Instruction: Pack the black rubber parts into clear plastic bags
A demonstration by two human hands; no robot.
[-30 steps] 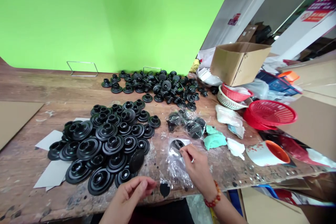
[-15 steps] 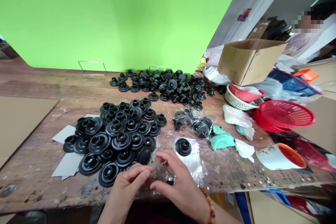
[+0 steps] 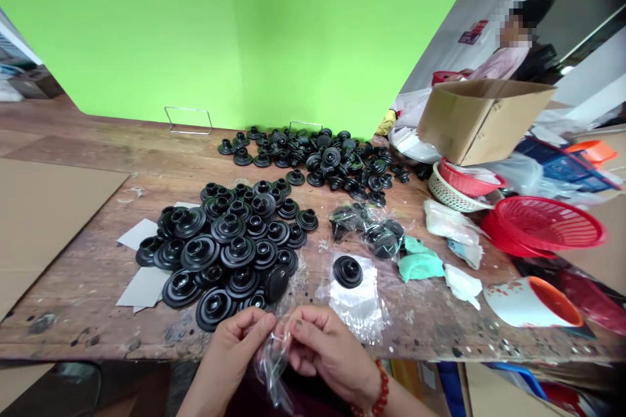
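A clear plastic bag (image 3: 274, 365) hangs between my hands at the table's front edge. My left hand (image 3: 239, 345) pinches it from the left, and the fingers of my right hand (image 3: 320, 345) are closed on its other side. Just beyond my left hand lies a pile of black stepped round discs with hollow hubs (image 3: 229, 254). One more black disc (image 3: 347, 272) rests on a stack of flat clear bags (image 3: 359, 309) to the right of my hands. Whether anything is inside the held bag I cannot tell.
A second heap of black parts (image 3: 323, 159) lies by the green panel (image 3: 274, 39). Bagged black parts (image 3: 381, 238), a teal cloth (image 3: 420, 264), a white cup-like container (image 3: 531, 301), red baskets (image 3: 552, 225) and a cardboard box (image 3: 484, 120) are at right. A person (image 3: 508, 55) stands behind.
My hands were apart with curved fingers; now they are together with the clear bag pinched between them. The view has shifted slightly, and the person at back right is seen more fully.
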